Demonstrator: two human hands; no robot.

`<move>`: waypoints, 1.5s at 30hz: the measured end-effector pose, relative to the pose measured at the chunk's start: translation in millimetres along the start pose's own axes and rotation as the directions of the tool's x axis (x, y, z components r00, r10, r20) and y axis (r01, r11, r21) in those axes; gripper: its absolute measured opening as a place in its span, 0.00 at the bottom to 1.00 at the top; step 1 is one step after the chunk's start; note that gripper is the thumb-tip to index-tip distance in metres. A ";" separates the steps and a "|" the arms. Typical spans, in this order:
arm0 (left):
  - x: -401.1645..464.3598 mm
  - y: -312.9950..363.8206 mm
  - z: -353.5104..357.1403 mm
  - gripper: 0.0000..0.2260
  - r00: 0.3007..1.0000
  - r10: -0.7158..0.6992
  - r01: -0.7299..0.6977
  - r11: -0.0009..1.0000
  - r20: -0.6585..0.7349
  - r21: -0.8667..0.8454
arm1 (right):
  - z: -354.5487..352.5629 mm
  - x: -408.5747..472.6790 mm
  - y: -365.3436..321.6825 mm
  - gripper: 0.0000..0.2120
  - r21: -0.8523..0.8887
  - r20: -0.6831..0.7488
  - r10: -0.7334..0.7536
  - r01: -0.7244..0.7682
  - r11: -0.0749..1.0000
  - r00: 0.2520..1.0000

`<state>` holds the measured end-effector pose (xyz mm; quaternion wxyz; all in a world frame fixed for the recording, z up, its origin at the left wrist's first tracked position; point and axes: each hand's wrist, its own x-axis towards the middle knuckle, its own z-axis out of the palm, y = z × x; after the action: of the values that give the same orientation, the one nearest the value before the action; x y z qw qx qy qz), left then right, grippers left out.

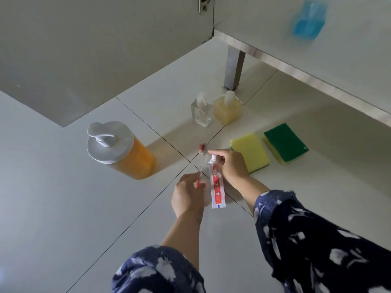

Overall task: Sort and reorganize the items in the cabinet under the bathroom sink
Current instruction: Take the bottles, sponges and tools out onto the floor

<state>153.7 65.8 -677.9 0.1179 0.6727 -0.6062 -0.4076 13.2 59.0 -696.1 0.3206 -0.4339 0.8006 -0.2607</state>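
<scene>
While my hands work just left of the yellow sponge (250,152) on the floor, the right hand (229,163) pinches a toothpaste tube (217,187) near its cap; the left hand (187,195) grips a toothbrush (200,166). Light, soft tube; best held mid-body.

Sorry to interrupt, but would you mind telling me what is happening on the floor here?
A person is sorting bathroom items on the tiled floor beside the cabinet. The left hand holds a toothbrush; the right hand grips a toothpaste tube. Three pump bottles and two sponges sit nearby.
</scene>
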 end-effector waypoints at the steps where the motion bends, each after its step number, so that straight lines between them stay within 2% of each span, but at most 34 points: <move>1: 0.2 5.7 -3.5 0.13 1.000 0.012 -0.012 0.999 -0.008 0.030 | -5.5 -1.8 -3.1 0.20 0.000 0.022 0.016 -0.016 1.000 1.000; 5: 4.7 45.6 -20.8 0.13 0.988 0.154 -0.155 0.984 0.017 0.090 | -50.9 -14.0 -22.3 0.17 -0.005 0.106 0.002 -0.001 1.000 0.994; 7: 6.0 72.7 -27.6 0.12 0.970 0.237 -0.241 0.965 0.045 0.101 | -84.3 -22.5 -31.7 0.16 -0.075 0.126 -0.002 0.012 0.997 0.992; 10: 3.9 120.4 -30.3 0.13 0.931 0.341 -0.355 0.929 0.130 0.103 | -143.2 -40.9 -42.2 0.19 -0.158 0.126 0.116 -0.095 0.983 0.985; 13: -9.3 172.3 -21.8 0.13 0.869 0.426 -0.453 0.890 0.253 0.055 | -205.7 -66.1 -44.1 0.19 -0.182 0.025 0.189 -0.182 0.966 0.982; 17: -46.5 240.6 -0.8 0.14 0.781 0.517 -0.564 0.825 0.351 0.040 | -283.7 -111.2 -38.4 0.20 -0.201 -0.137 0.257 -0.281 0.938 0.957; 22: -95.1 309.5 29.0 0.16 0.690 0.599 -0.658 0.753 0.406 0.009 | -360.1 -151.6 -13.5 0.18 -0.211 -0.302 0.337 -0.407 0.889 0.892; 26: -106.8 344.4 54.2 0.18 0.642 0.643 -0.710 0.704 0.417 0.008 | -394.5 -152.7 5.4 0.19 -0.197 -0.433 0.361 -0.477 0.857 0.826; 31: -79.7 374.5 83.4 0.14 0.653 0.668 -0.733 0.676 0.356 0.078 | -410.0 -117.2 28.7 0.21 -0.120 -0.538 0.397 -0.534 0.837 0.744; 37: -20.5 395.4 92.6 0.14 0.713 0.690 -0.695 0.670 0.127 0.259 | -405.2 -62.2 49.4 0.27 -0.030 -0.578 0.480 -0.606 0.795 0.659; 40: 5.2 401.4 91.8 0.16 0.728 0.685 -0.657 0.679 0.039 0.326 | -397.7 -49.2 51.8 0.23 -0.030 -0.635 0.487 -0.649 0.760 0.600; 42: 22.2 403.7 92.3 0.19 0.723 0.689 -0.649 0.658 0.042 0.382 | -395.3 -46.1 50.2 0.20 -0.054 -0.658 0.462 -0.650 0.758 0.594; 45: 43.2 405.6 92.9 0.23 0.738 0.667 -0.630 0.628 0.102 0.457 | -394.8 -45.7 44.2 0.21 -0.066 -0.670 0.452 -0.653 0.754 0.589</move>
<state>-205.2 -38.7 -490.1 0.1161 0.4322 -0.8808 -0.1549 -283.0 174.9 -453.7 0.0353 -0.0936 0.9842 -0.1458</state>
